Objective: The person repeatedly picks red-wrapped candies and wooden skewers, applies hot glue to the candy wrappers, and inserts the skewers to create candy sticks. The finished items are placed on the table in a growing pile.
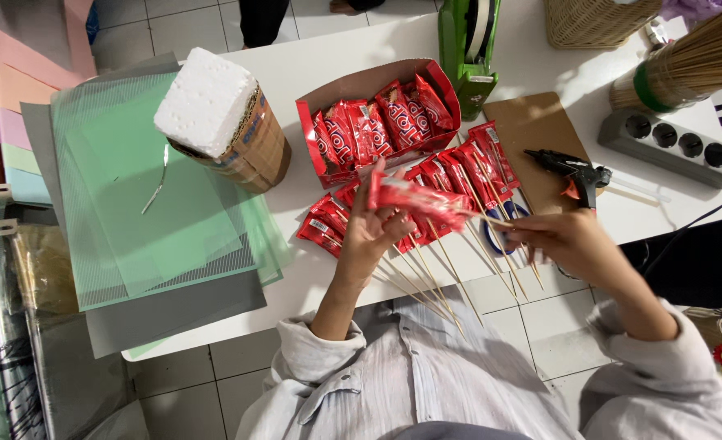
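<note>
Held level above the white table [532, 57]: one red snack bar [416, 200], pinched in the closed left hand [366, 236], kept flat so the bamboo skewer [491, 218], gripped by the closed right hand [570, 242], met its end. Laid beneath in a row, bars already on skewers [459, 175], sticks pointing toward the body. Kept near: open red box [308, 130] of bars, black glue gun [577, 173] parked on brown card.

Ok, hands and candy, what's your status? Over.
Left hand holds red candy bar. Right hand pinches wooden skewer at the bar's end. Skewered bars lie on table below. Nothing blocking.
</note>
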